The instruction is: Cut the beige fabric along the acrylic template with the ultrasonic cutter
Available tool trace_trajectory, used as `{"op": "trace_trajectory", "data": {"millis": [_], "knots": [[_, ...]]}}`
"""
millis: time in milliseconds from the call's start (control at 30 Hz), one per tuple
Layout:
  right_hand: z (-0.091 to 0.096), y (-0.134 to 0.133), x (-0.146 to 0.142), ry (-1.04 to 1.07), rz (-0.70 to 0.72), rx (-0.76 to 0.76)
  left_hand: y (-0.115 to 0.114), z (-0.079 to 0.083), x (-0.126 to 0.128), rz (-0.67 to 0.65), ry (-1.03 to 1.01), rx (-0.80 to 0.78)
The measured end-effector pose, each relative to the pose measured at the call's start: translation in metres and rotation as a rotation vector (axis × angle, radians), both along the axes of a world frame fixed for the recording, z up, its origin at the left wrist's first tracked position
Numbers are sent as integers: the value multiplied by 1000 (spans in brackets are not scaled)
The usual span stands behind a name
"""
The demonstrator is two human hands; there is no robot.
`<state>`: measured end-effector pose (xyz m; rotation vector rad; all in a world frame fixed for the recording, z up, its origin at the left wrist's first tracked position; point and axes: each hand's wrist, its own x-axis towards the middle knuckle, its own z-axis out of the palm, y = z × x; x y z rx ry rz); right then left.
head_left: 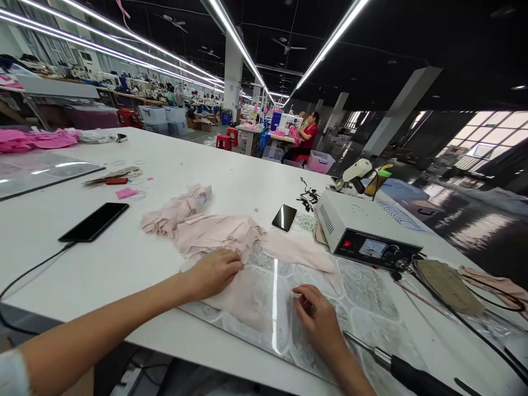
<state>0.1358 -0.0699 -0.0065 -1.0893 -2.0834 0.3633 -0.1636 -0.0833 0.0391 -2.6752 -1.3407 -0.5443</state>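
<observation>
My left hand point(216, 272), fingers bent and pressed together, is at the upper edge of a pale pink fabric piece point(243, 300) spread flat on the patterned plate point(367, 291). Its fingertips point down and are partly hidden. Just beyond it lies a crumpled heap of pale pink fabric pieces point(218, 231). Over the plate's middle, my right hand point(317, 319) has curled fingers with a gap between thumb and forefinger, and nothing shows in it. By its wrist lies a tool with a metal shaft and black handle point(412, 374). Another pale pink piece point(299, 250) rests along the plate's far edge.
A grey box with a dial point(367, 228) stands at right, its cables trailing past brown fabric pieces point(447, 286). Two phones lie on the table, one black point(94, 221) with a cable, one smaller point(284, 217). Bright pink fabric point(37, 140) sits far left. A person in red point(309, 135) sits beyond.
</observation>
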Motion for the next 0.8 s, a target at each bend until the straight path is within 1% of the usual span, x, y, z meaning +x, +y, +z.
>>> {"op": "trace_trajectory", "data": {"millis": [100, 167, 233, 300, 400, 500, 567, 667, 800], "knots": [[-6, 10, 25, 11, -148, -7, 64, -1, 57, -68, 61, -110], [-12, 11, 34, 11, -204, -11, 103, -4, 90, -66, 93, -196], [-17, 10, 38, 8, -221, -19, 131, -8, 112, -41, 113, -286], [-21, 8, 39, 11, -222, -29, 147, -11, 124, -22, 136, -365], [-24, 7, 42, 33, -233, -42, 154, -12, 126, 5, 156, -445], [-28, 7, 44, 40, -241, -58, 154, -9, 124, 15, 182, -509], [-28, 6, 44, 33, -252, -56, 153, -5, 124, 16, 191, -523], [-23, 6, 41, 16, -302, -26, 152, 2, 125, 4, 189, -492], [-5, 16, 28, -42, -361, 47, 146, 12, 127, -46, 174, -392]]}}
